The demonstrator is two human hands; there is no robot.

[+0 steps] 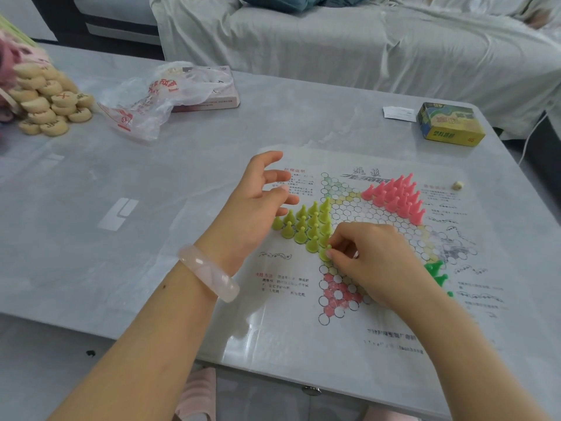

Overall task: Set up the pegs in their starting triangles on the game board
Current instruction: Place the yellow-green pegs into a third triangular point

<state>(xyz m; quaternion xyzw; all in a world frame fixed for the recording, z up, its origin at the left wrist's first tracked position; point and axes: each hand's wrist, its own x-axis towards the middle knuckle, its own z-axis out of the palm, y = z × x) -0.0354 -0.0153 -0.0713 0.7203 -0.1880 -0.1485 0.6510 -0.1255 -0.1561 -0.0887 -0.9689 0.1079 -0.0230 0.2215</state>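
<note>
A paper game board (373, 335) with a star of circles lies on the table. Several yellow-green pegs (306, 221) stand in the star's left triangle. Several pink pegs (397, 196) fill the upper right triangle. A few green pegs (437, 273) show at the right, partly hidden behind my right wrist. My right hand (373, 256) pinches a yellow-green peg (325, 254) at the lower corner of the yellow-green group. My left hand (258, 199) hovers above the left edge of the board, fingers spread, holding nothing.
A pile of round wooden game discs (48, 101) sits at the far left. A plastic bag (151, 98) lies over a flat box (212, 98). A yellow-green box (449, 124) and a small die (457, 185) are at the right. A sofa (349, 41) lies beyond the table.
</note>
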